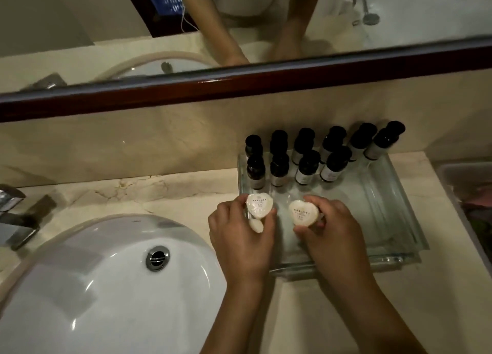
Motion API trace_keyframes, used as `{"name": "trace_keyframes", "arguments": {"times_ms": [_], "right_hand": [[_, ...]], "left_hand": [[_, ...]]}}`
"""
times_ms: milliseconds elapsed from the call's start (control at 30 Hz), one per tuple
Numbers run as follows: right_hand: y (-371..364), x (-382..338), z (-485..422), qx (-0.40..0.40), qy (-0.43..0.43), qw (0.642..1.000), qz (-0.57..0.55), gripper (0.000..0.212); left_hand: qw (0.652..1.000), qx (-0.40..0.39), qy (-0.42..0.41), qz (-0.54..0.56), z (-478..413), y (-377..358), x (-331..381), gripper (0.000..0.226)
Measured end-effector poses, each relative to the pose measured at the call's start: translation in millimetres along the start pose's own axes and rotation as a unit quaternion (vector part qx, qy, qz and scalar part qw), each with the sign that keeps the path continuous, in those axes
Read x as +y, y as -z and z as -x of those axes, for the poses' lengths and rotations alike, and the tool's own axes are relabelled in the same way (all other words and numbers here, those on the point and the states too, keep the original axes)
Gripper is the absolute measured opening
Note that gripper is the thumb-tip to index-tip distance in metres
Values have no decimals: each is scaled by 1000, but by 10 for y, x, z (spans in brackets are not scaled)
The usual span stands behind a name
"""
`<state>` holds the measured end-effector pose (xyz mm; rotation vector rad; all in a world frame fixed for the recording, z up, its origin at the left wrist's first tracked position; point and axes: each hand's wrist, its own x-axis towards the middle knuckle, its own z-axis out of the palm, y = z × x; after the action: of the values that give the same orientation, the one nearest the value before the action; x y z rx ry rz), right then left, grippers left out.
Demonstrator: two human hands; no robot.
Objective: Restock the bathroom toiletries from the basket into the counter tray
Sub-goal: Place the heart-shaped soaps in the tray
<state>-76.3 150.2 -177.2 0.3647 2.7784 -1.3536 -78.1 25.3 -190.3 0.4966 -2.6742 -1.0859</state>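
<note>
A clear glass tray lies on the marble counter right of the sink. Several small bottles with black caps stand in two rows along its back. My left hand pinches a white heart-shaped soap over the tray's front left corner, and a second pale piece shows just under its fingers. My right hand grips another white heart-shaped soap over the tray's front middle. The basket is only partly visible at the right edge.
A white oval sink with a chrome drain fills the lower left. A chrome tap sticks in from the left edge. A mirror with a dark wooden frame runs along the wall behind the counter.
</note>
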Motion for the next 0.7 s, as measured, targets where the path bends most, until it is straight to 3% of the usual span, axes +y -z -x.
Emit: {"name": "trace_keyframes", "arguments": {"times_ms": [267, 467, 700], "right_hand": [[1, -11, -95, -21, 71, 992, 99, 66], [-157, -11, -115, 34, 97, 989, 104, 51], [-213, 15, -144, 59, 120, 985, 104, 58]], "left_hand": [[997, 36, -30, -66, -19, -67, -40, 57], [998, -3, -11, -54, -18, 10, -4, 48], [998, 4, 9, -67, 8, 23, 54, 46]]}}
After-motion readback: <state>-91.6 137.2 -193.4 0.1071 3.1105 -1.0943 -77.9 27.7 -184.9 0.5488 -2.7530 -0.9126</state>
